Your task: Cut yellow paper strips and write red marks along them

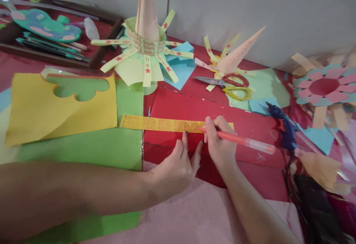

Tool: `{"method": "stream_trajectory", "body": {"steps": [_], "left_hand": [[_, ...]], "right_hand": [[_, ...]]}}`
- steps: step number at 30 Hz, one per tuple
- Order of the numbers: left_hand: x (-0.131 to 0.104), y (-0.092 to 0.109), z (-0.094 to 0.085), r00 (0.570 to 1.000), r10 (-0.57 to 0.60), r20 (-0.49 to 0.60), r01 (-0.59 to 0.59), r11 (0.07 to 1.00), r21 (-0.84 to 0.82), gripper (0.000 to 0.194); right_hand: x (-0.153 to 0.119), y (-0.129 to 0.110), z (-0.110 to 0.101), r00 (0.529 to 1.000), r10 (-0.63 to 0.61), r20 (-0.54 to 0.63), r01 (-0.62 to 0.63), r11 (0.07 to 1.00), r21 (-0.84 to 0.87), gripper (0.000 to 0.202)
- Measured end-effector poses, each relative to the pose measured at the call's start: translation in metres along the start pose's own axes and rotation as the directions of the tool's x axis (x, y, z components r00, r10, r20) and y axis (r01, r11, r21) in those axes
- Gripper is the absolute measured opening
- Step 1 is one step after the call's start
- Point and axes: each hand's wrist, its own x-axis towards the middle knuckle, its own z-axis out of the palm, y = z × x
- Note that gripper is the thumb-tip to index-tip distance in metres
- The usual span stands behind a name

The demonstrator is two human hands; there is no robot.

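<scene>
A narrow yellow paper strip [164, 124] lies across red paper [167, 105], its left end over a green sheet [83, 151]. Small reddish writing covers much of the strip. My right hand [222, 142] is closed around a red marker [236, 137], whose tip touches the strip toward its right part. Below the strip, my left hand [178, 160] rests with its fingers spread, one fingertip at the strip's lower edge. It holds nothing.
Behind the strip stand a paper cone with a star-marked collar [147, 45] and a second, tilted cone [240, 53]. Scissors [236, 82] lie nearby. To the right are a glue gun [286, 129] and a paper flower [324, 86]. A tool tray [91, 56] and cut yellow paper [69, 118] sit left.
</scene>
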Motion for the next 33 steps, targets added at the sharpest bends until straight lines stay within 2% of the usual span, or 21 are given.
{"method": "stream_trajectory", "body": {"steps": [7, 14, 20, 25, 33], "left_hand": [[0.0009, 0.0003, 0.0005, 1.0, -0.013, -0.011, 0.013, 1.0, -0.006, 0.046], [0.0004, 0.001, 0.0015, 0.999, -0.027, -0.02, 0.026, 0.999, -0.026, 0.041], [0.0004, 0.001, 0.0018, 0.999, -0.017, -0.028, 0.016, 1.0, -0.013, 0.048], [0.0014, -0.0004, 0.0002, 1.0, -0.006, 0.006, 0.006, 1.0, 0.001, 0.054], [0.0005, -0.0006, -0.0002, 1.0, -0.01, 0.008, 0.01, 1.0, 0.009, 0.05]], "right_hand": [[-0.0015, 0.0022, -0.0004, 0.998, 0.044, 0.049, -0.044, 0.999, 0.002, 0.037], [-0.0013, -0.0026, 0.001, 0.996, -0.089, 0.024, 0.09, 0.994, -0.063, 0.036], [0.0001, -0.0001, -0.0008, 1.0, -0.002, 0.006, 0.003, 0.998, -0.062, 0.036], [0.0019, 0.0023, -0.0035, 0.993, 0.11, -0.054, -0.109, 0.994, 0.017, 0.036], [0.0011, 0.002, -0.0012, 0.998, 0.046, -0.036, -0.048, 0.997, -0.064, 0.036]]}}
